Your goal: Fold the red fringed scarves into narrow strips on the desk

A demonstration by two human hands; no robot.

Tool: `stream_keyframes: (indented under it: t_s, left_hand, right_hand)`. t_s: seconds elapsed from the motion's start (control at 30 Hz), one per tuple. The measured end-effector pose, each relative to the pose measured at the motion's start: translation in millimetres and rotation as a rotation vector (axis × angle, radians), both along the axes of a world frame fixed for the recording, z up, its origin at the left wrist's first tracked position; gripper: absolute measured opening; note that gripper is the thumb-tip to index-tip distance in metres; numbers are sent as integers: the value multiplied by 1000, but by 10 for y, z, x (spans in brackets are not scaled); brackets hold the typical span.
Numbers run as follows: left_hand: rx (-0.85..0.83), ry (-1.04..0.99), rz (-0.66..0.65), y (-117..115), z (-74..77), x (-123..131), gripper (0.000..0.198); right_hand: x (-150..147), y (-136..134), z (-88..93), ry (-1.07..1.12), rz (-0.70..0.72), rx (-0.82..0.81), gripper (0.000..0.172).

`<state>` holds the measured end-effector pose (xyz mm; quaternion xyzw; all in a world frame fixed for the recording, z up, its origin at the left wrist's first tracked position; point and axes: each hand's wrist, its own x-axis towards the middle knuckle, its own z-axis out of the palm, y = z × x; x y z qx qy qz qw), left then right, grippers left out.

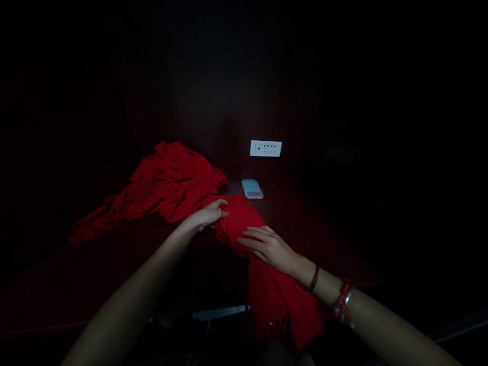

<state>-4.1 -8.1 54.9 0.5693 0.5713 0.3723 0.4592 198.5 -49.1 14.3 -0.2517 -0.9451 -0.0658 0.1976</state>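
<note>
A red fringed scarf (232, 229) runs across the dark tabletop, with a loosely bunched part (179, 178) at the back left. Its fringed end hangs over the front edge at the lower right. My left hand (211, 214) grips the side of the narrow stretch, its fingers curled over the cloth and some of them hidden. To the right, my right hand (270, 248) lies on top of the scarf with fingers stretched out and pressed against it.
Behind the scarf a phone (252, 189) with a lit screen lies on the dark table (305, 223). A white power socket (266, 148) is set in the dark panel at the back. Below the table edge, a pale strip (221, 312) shows; the surroundings are very dark.
</note>
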Motion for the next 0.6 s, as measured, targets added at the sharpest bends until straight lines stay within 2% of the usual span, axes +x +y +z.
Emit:
stream_keyframes:
  t_s: [0.1,0.17,0.23,0.3,0.4,0.5,0.6]
  left_hand:
    - [186,-312,30,66,-20,59,46]
    - [221,-405,34,142,-84,39,49]
    - [191,-282,25,209,-158,-32,46]
    - [149,-47,33,229,-197,-125,44]
    - [7,183,45,150,-164,-200,57]
    - [-104,97,-40,34,-99,-141,69]
    - [-46,-179,-3,17,-100,-32,60]
  right_hand:
    - [33,18,1,69,-10,43,34]
    - [39,30,6,60,-17,53,34]
    - [32,39,11,3,-24,34,34]
    - [19,42,18,-58,-34,3,35]
    - [1,35,33,-98,-42,-21,35]
    - [-2,29,44,-82,-45,-34,34]
    - [13,38,37,-34,-15,-47,33]
